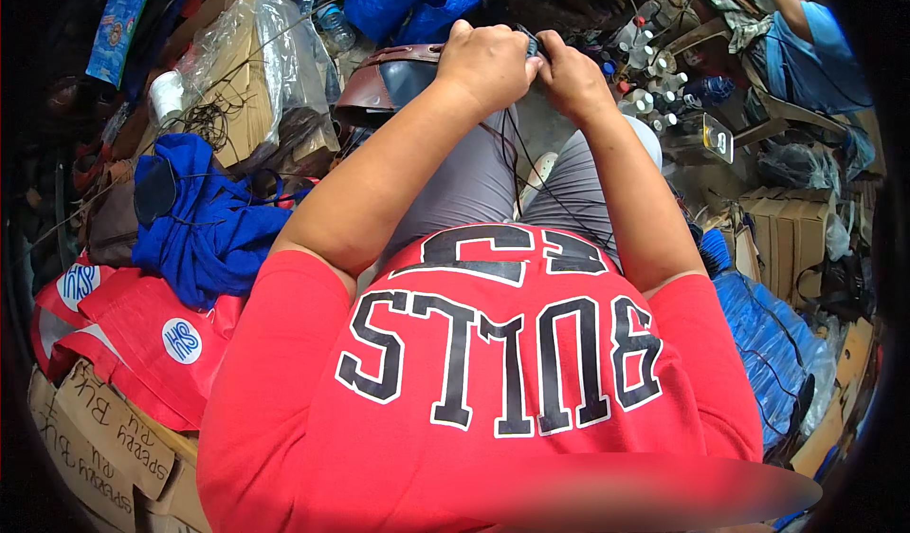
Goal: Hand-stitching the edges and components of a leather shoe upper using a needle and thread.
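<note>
My left hand (491, 64) is closed in a fist in front of my knees, its fingers curled over something I cannot make out. Close beside it, my right hand (573, 73) pinches with thumb and index finger at a small dark object (531, 44) between the two hands; its kind is too hidden to tell. Thin dark cords (512, 149) hang below the hands, between my legs. Just left of my left wrist, a brown leather shoe-like piece (365, 95) with a stitched rim and grey-blue inside rests near my left knee.
Several plastic bottles (654, 97) stand beyond my right knee. To the left lie blue cloth (204, 215), red bags (142, 329) and cardboard with clear plastic (251, 68). Blue wrapped goods (758, 343) and a carton (782, 239) sit at right. Another person's arm (787, 2) shows at the far right.
</note>
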A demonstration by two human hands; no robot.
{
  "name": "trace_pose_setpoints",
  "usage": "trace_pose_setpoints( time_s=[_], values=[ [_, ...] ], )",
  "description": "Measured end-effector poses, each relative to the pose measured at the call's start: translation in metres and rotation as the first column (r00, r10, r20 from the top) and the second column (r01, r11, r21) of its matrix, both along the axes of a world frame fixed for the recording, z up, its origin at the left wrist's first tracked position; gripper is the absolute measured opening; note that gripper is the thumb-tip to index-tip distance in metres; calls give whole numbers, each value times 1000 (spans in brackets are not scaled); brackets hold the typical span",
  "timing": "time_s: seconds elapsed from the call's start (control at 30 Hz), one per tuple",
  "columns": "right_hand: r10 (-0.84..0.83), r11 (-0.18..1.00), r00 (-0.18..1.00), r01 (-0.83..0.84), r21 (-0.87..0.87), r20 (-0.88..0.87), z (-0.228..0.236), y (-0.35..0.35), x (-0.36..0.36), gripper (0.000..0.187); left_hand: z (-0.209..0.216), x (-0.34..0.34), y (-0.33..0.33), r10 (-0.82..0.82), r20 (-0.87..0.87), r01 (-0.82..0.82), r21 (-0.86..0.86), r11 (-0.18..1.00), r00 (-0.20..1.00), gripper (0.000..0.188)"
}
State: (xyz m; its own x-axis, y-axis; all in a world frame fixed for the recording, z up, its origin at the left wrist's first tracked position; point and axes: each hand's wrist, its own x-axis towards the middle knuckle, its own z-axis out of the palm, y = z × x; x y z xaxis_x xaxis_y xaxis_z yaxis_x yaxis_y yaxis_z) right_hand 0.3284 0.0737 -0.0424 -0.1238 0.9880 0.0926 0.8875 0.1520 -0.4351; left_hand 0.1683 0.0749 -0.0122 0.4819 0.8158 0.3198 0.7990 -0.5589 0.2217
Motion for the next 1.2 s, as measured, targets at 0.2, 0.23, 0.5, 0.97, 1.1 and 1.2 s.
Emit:
trace_pose_setpoints(
  time_s=[0.2, 0.23, 0.5, 0.97, 1.1, 1.2],
  values=[
    [-9, 996, 994, 19, -89, 109, -5, 14, -1, 28, 4, 9, -2, 36, -42, -40, -91, 995, 998, 32],
    [-15, 996, 990, 27, -89, 139, -11, 21, 1, 28, 4, 14, -6, 20, -94, -32, -126, 992, 995, 32],
    [-296, 897, 923, 357, -260, 247, -20, 54, 61, 42, 30, 6, -57, -141, -30, 137, -96, 986, 990, 27],
    [-829, 338, 424, 899, -278, 363, -22, -81, 557, 55, 152, -162, -110, -238, 247, 295, -227, 928, 939, 20],
    [-665, 545, 745, 536, -645, 57, -50, -99, 513, 64, 128, -113, -79, -131, -67, 145, 284, 948, 989, 18],
    [-485, 692, 863, 279, -666, -142, -51, -57, 343, 60, 64, -82, -50, -42, -256, 127, 327, 937, 966, 18]
  ],
)
